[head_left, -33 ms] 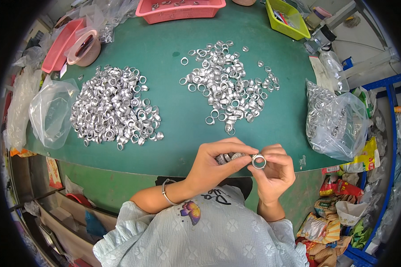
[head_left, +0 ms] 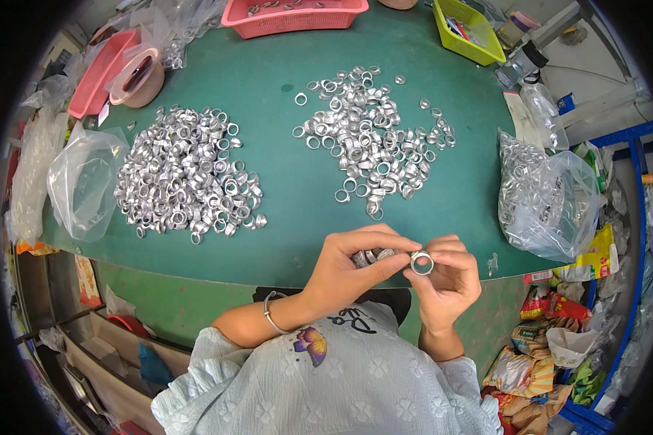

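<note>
My left hand point(head_left: 345, 264) is curled round several silver metal rings point(head_left: 371, 256), partly hidden behind its fingers. Its thumb and forefinger tips meet one more silver ring point(head_left: 420, 253), which my right hand point(head_left: 448, 286) pinches between thumb and fingers. That ring is turned so its round opening shows. Both hands are close together over the near edge of the green table point(head_left: 276, 174). Beyond them lies a loose, spread-out pile of similar rings point(head_left: 374, 138). A larger, denser ring pile point(head_left: 185, 174) is on the left.
At the right edge stands a clear plastic bag point(head_left: 530, 192) filled with rings. An open clear bag point(head_left: 87, 185) lies at the left. A pink basket point(head_left: 294, 22), a pink bowl point(head_left: 141, 87) and a yellow-green basket point(head_left: 471, 43) line the far side. Blue shelving point(head_left: 640, 188) stands at right.
</note>
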A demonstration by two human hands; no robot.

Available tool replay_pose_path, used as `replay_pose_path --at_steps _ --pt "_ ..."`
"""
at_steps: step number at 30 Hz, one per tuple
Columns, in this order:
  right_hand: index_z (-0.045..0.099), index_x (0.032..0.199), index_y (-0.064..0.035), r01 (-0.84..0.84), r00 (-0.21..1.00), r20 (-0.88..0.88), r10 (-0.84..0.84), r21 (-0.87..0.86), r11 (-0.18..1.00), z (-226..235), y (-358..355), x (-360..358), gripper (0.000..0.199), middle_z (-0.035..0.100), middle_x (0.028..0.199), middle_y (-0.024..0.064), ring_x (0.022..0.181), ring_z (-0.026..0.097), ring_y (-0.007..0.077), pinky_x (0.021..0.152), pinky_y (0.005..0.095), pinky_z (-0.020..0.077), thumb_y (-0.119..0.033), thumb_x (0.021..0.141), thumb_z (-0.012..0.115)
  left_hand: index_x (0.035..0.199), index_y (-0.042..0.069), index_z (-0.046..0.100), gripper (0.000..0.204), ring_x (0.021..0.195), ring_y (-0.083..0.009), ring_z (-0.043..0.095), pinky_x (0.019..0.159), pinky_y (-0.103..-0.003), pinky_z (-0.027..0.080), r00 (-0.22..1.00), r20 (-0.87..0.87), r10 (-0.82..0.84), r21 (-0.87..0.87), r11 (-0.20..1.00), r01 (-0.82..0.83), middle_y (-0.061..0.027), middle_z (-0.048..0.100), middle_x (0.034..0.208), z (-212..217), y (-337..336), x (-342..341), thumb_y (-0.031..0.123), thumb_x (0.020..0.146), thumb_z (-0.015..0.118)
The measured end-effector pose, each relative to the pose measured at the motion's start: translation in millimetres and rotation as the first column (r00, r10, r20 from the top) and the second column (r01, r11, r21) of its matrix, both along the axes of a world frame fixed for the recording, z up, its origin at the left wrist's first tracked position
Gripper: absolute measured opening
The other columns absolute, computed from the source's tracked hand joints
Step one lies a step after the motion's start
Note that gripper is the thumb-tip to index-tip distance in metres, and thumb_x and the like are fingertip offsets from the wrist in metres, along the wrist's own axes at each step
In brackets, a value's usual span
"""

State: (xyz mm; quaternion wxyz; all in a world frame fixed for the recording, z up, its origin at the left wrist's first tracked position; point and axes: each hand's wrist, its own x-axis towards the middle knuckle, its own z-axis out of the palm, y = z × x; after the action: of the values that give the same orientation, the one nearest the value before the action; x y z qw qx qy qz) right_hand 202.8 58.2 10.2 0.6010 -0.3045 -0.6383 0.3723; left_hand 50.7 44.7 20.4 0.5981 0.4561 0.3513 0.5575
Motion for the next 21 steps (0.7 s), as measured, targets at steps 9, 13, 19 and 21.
replay_pose_path --at_steps 9,13,19,21 --pt "0.054 0.091 0.002 -0.038 0.999 -0.027 0.037 -0.034 0.999 -0.3 -1.3 -0.3 0.035 0.059 0.08 0.012 0.074 0.054 0.0196 0.066 0.0308 0.0435 0.012 0.063 0.071 0.094 -0.003 0.065 0.016 0.071 -0.0075 0.052 0.059 -0.02 0.04 0.999 0.032 0.001 -0.028 1.0 0.0 -0.007 0.061 0.085 3.8 -1.5 -0.2 0.0 0.08 0.058" --pt "0.051 0.093 0.0017 -0.122 0.988 -0.109 0.109 -0.119 0.985 -0.2 -2.5 1.5 0.036 0.058 0.083 0.0129 0.078 0.055 0.0205 0.071 0.0317 0.0435 0.012 0.064 0.07 0.092 -0.002 0.066 0.016 0.077 -0.0119 0.056 0.067 -0.023 0.043 1.0 0.006 0.027 0.051 0.998 -0.028 -0.0085 0.062 0.086 1.9 -1.3 0.7 -0.001 0.078 0.061" --pt "0.05 0.094 0.0012 -0.191 0.969 -0.189 0.159 -0.166 0.967 -2.1 -2.9 1.2 0.036 0.058 0.084 0.0139 0.08 0.054 0.0211 0.072 0.0326 0.0431 0.012 0.065 0.069 0.091 -0.001 0.066 0.016 0.078 -0.0132 0.057 0.069 -0.024 0.044 0.998 -0.038 0.054 0.101 0.994 -0.05 -0.0088 0.063 0.086 1.5 -1.7 0.3 -0.003 0.075 0.063" --pt "0.05 0.094 0.0011 -0.2 0.965 -0.209 0.16 -0.19 0.961 -1.5 -3.3 0.5 0.036 0.058 0.084 0.0136 0.08 0.054 0.021 0.072 0.0325 0.043 0.011 0.065 0.07 0.09 -0.001 0.066 0.015 0.079 -0.0133 0.057 0.07 -0.024 0.044 0.997 -0.052 0.056 0.112 0.992 -0.05 -0.0089 0.063 0.086 2.5 -1.8 -0.4 -0.003 0.076 0.063"
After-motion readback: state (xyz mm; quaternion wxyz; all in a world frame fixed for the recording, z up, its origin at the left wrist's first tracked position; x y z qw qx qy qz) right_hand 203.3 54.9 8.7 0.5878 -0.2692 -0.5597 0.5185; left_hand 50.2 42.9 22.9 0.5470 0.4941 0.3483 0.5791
